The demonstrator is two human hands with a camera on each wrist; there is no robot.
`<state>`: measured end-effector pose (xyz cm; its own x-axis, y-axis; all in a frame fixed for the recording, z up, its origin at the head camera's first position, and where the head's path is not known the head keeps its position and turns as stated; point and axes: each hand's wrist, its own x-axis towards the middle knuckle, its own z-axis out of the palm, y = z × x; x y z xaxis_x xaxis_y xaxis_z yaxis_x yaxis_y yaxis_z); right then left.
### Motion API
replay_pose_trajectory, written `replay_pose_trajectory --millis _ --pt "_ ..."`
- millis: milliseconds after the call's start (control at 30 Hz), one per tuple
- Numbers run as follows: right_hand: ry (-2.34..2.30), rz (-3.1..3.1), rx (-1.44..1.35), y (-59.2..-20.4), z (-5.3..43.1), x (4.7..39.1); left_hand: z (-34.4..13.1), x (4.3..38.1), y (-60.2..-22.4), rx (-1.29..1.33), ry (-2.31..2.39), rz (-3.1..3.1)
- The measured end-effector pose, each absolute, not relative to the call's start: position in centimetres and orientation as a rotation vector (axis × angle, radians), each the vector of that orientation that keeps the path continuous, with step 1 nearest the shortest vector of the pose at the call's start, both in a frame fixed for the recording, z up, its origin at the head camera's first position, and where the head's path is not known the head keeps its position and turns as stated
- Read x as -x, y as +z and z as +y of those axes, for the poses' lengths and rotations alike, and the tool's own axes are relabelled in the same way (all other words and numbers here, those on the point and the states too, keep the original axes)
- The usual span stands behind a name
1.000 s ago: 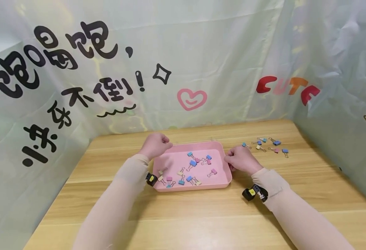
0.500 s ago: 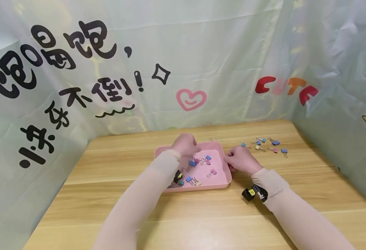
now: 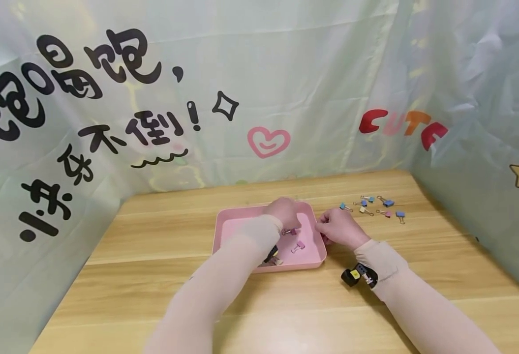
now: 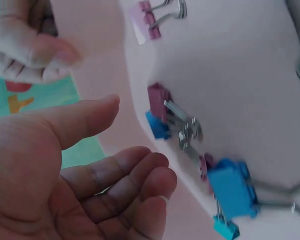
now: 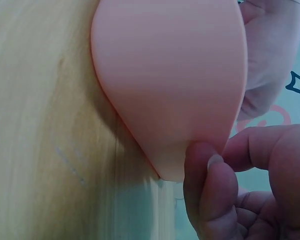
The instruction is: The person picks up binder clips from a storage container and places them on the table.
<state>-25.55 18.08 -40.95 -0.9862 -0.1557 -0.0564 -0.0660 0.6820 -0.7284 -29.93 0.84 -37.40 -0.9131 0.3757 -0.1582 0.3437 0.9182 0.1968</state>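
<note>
A shallow pink tray (image 3: 313, 254) sits on the wooden table with binder clips inside. My left hand (image 3: 283, 212) hovers over its right half. In the left wrist view that hand (image 4: 105, 170) has thumb and fingers apart, with nothing between them. Just beyond the fingertips lie a large blue binder clip (image 4: 232, 190) and a cluster with a dark pink clip (image 4: 158, 94); another pink clip (image 4: 147, 21) lies farther off. My right hand (image 3: 341, 227) pinches the tray's right rim between thumb and finger, as the right wrist view shows against the tray wall (image 5: 170, 75). My left arm hides much of the tray.
Several loose binder clips lie on the table to the right of the tray, among them a blue one (image 3: 388, 202) and a yellow one (image 3: 364, 210). Behind the table (image 3: 162, 216) hangs a printed curtain (image 3: 321, 78), which also runs along both sides.
My left hand has moved from the tray's far left corner rightward across it and lower, over the clips at the right. My right hand has kept its hold on the rim.
</note>
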Motion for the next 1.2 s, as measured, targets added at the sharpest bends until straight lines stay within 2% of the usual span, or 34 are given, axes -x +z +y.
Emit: replay_pose_trajectory --millis 633,1200 --pt "-1.196 2.808 0.213 -41.2 17.9 25.5 1.8 30.4 -39.3 -0.511 0.227 2.883" --pt "-1.198 2.83 0.201 -41.2 17.9 25.4 0.7 30.4 -39.8 -0.766 0.253 2.919"
